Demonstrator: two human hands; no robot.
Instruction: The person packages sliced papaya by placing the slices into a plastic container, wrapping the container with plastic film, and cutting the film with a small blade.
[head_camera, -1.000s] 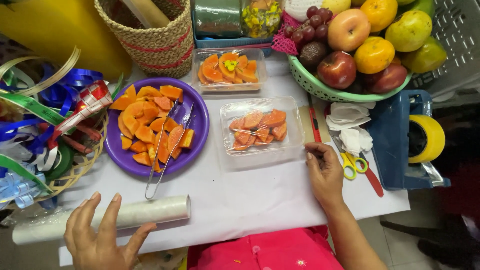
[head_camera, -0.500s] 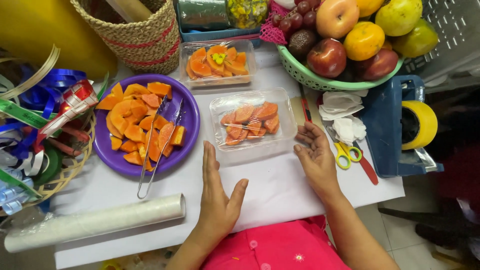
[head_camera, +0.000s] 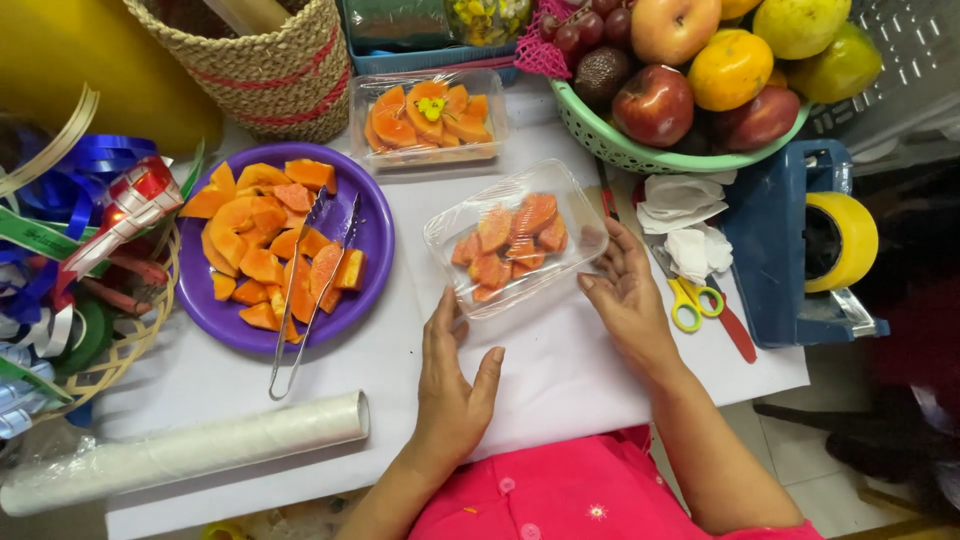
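Observation:
A clear plastic tray (head_camera: 516, 238) of orange papaya pieces, covered with cling film, lies tilted on the white table. My right hand (head_camera: 625, 290) touches its right edge with open fingers. My left hand (head_camera: 452, 380) rests flat on the table, its fingertips at the tray's lower left corner. A purple plate (head_camera: 285, 250) of papaya slices sits to the left, with metal tongs (head_camera: 310, 290) lying across it. A second wrapped papaya tray (head_camera: 428, 115) stands further back.
A roll of cling film (head_camera: 185, 450) lies near the front left edge. A woven basket (head_camera: 265, 55) and coloured ribbons (head_camera: 70, 230) are at the left. A green fruit bowl (head_camera: 690, 90), scissors (head_camera: 690, 295) and a blue tape dispenser (head_camera: 800, 240) stand at the right.
My left hand left the cling film roll and came across to the wrapped tray. The tray has turned and now lies tilted between both hands.

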